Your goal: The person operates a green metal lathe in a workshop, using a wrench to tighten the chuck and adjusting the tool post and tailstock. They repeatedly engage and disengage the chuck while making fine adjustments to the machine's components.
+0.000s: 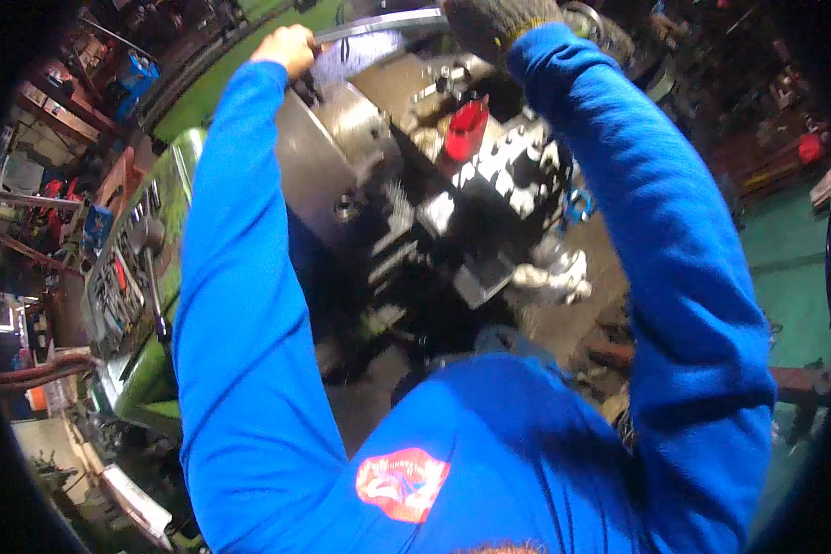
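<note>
Both my arms, in blue sleeves, reach forward over a metal-turning machine. At the upper left my bare left hand [288,50] is closed, its fingers curled beside the left end of a shiny metal strip [383,25]; what they grip is hidden. My right hand [499,22], in a dark grey knitted glove, lies at the strip's other end, its fingers cut off or turned out of sight. Below my left hand sits a large round metal chuck [346,120]. Right of it are a red object [467,129] and a blocky metal tool holder [517,166], both blurred.
A green ledge [148,388] at the left bears a tray of tools [115,291] and a long-handled wrench [153,263]. A whitish rag [559,277] lies right of the machine's middle. Green machine housing [203,74] rises beyond my left hand.
</note>
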`<state>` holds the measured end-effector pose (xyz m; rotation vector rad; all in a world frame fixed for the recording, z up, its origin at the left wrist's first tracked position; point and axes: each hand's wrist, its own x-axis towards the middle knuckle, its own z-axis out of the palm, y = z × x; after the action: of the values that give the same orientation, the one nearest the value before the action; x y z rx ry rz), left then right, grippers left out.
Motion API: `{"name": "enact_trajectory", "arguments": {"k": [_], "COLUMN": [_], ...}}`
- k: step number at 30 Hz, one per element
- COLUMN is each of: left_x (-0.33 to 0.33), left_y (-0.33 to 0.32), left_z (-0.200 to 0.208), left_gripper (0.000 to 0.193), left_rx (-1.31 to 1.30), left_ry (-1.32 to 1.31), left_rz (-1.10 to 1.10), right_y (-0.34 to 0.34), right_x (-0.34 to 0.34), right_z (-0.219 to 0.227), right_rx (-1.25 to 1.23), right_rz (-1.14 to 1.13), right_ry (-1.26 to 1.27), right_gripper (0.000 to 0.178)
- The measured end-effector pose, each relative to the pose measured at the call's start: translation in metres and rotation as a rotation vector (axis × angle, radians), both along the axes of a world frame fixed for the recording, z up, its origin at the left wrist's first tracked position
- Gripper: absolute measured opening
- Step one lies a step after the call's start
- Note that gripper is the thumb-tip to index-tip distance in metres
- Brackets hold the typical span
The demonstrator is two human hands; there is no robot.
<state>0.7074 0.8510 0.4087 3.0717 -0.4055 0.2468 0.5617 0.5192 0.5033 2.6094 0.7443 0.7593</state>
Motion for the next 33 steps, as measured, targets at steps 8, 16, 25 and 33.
{"name": "enact_trajectory", "arguments": {"k": [8, 16, 25, 33], "left_x": [-0.083, -0.094, -0.09, -0.066], "left_y": [-0.064, -0.069, -0.026, 0.0], "left_z": [0.023, 0.106, 0.056, 0.015], "left_gripper": [0.079, 0.079, 0.082, 0.068], "left_rx": [-0.012, 0.182, 0.307, -0.132], "left_ry": [0.064, 0.09, 0.062, 0.051], "left_rz": [0.228, 0.186, -0.152, -0.16], "right_y": [-0.036, 0.059, 0.076, 0.093], "right_x": [0.153, 0.094, 0.04, 0.038], "right_z": [-0.037, -0.089, -0.298, -0.301], "right_rx": [-0.098, 1.673, 1.688, 1.755], "right_rz": [-0.269, 0.467, -0.165, -0.53], "right_ry": [0.063, 0.083, 0.56, 0.732], "right_gripper": [0.031, 0.027, 0.038, 0.057]}}
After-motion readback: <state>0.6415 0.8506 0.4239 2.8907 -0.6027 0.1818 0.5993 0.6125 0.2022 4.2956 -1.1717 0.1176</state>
